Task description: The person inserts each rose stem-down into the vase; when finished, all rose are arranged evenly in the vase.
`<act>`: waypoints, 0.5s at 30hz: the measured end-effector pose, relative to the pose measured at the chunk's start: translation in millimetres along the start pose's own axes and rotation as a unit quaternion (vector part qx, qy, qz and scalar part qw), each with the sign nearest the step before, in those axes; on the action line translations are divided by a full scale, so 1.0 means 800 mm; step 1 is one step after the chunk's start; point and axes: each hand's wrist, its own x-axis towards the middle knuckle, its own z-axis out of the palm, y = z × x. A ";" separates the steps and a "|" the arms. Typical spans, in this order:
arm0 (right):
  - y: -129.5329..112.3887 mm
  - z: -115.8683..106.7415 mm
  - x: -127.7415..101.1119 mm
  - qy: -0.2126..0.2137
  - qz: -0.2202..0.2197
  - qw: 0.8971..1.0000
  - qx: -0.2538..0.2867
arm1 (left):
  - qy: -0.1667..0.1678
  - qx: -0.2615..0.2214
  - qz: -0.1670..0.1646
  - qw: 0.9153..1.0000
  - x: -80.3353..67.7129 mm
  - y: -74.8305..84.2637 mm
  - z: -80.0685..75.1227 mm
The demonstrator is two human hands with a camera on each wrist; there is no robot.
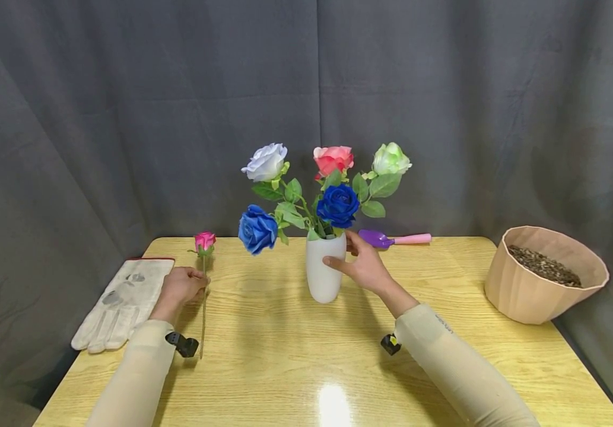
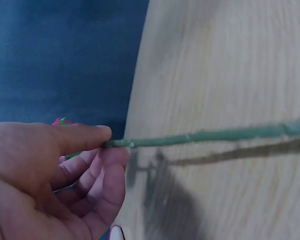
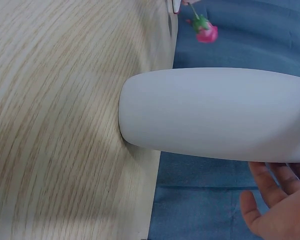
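My left hand lies on the table and pinches the thin green stem of a pink rose between thumb and fingers. The rose lies flat, with its bud pointing away from me. My right hand rests against the right side of a white vase, thumb near the rim and fingers relaxed. In the right wrist view the spread fingers sit beside the vase without closing round it. The vase stands upright and holds several roses: white, coral, pale green and two blue.
A white work glove lies at the table's left edge. A purple trowel with a pink handle lies behind the vase. A beige pot of gravel stands at the right. A grey curtain surrounds the table.
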 end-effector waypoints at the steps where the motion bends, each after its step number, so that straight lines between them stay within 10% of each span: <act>1: 0.001 0.000 0.000 0.000 0.000 1.000 0.001 | 0.003 -0.002 0.003 1.000 -0.001 0.003 -0.001; 15: -0.001 0.000 -0.001 0.002 0.001 1.000 0.000 | 0.047 -0.104 0.050 0.992 -0.006 0.046 -0.007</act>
